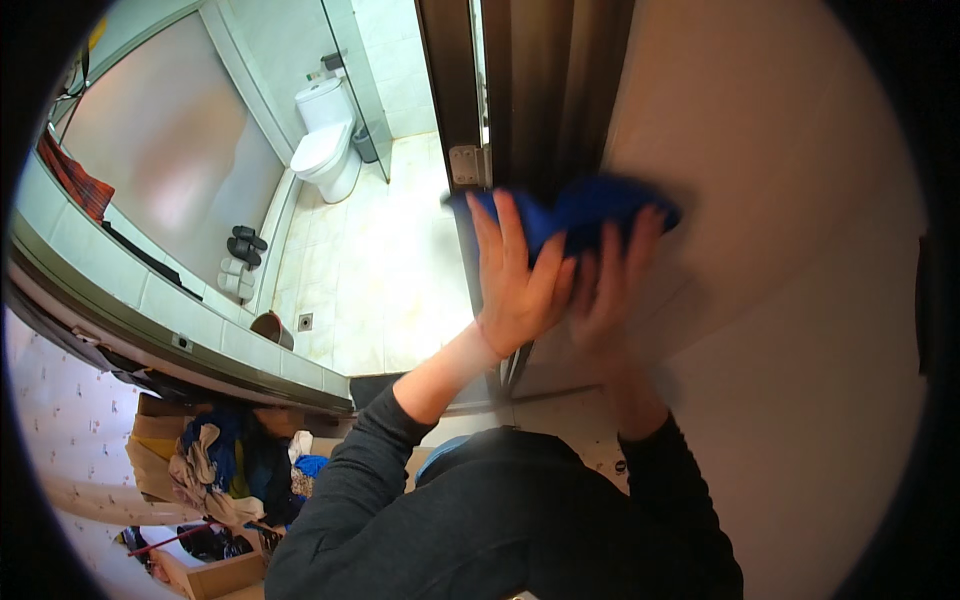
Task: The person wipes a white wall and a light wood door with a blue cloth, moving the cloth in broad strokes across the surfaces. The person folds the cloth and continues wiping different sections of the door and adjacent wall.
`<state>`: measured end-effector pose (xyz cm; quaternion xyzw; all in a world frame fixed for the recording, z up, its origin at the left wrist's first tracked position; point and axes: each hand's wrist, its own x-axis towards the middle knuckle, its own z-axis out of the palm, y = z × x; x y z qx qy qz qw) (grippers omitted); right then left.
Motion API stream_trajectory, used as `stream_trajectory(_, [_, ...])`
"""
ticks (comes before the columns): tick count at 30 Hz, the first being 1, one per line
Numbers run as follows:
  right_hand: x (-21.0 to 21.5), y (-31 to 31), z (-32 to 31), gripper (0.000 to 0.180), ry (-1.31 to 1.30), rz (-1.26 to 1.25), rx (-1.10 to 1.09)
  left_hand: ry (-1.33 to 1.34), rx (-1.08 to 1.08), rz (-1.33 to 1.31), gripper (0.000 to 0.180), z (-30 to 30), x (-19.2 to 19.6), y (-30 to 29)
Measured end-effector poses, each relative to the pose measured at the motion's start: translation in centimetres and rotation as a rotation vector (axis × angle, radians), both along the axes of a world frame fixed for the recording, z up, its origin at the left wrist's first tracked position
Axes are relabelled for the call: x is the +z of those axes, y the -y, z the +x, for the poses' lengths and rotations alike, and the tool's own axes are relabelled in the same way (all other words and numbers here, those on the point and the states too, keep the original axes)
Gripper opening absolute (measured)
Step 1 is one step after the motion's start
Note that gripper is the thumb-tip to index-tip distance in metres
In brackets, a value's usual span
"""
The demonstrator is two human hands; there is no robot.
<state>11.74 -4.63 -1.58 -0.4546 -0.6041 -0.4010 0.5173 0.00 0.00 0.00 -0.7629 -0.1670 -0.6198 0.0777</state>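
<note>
A blue cloth (600, 200) is spread across the dark brown door (550, 90), at about the height of its metal hinge (465, 165). My left hand (520, 290) holds the left part of the cloth, fingers stretched upward and pressed to it near the door's edge. Beside it, my right hand (615, 285) grips the right part; it is smeared by motion, as is the cloth's right end. Both arms reach forward in black sleeves.
Left of the door lies a tiled bathroom with a white toilet (327, 150), a glass panel (362, 90), slippers (245, 245) and a brown bucket (271, 328). A pale wall (790, 200) rises at the right. Behind on the left, clothes (225, 460) are heaped by cardboard.
</note>
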Motion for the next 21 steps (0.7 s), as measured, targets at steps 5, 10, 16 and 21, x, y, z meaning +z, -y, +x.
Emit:
stream_trajectory(5, [8.7,-1.2,0.7,0.035,-0.101,0.132,-0.04,-0.128,0.178,0.221,0.045,0.6,8.9,0.5])
stream_trajectory(10, [1.9,-0.3,3.4,0.032,0.035,0.019,-0.052,-0.291,0.211,-0.017,0.048,0.8,2.9,1.8])
stream_trajectory(16, [-5.3,3.5,3.0,0.037,-0.356,-0.067,0.13,-0.391,-0.019,-0.077,0.055,1.4,-3.2,4.0])
stream_trajectory(21, [5.1,2.0,4.3,0.057,-0.231,-0.047,-0.124,-0.177,-0.138,-0.067,0.043,2.4,4.7,2.4])
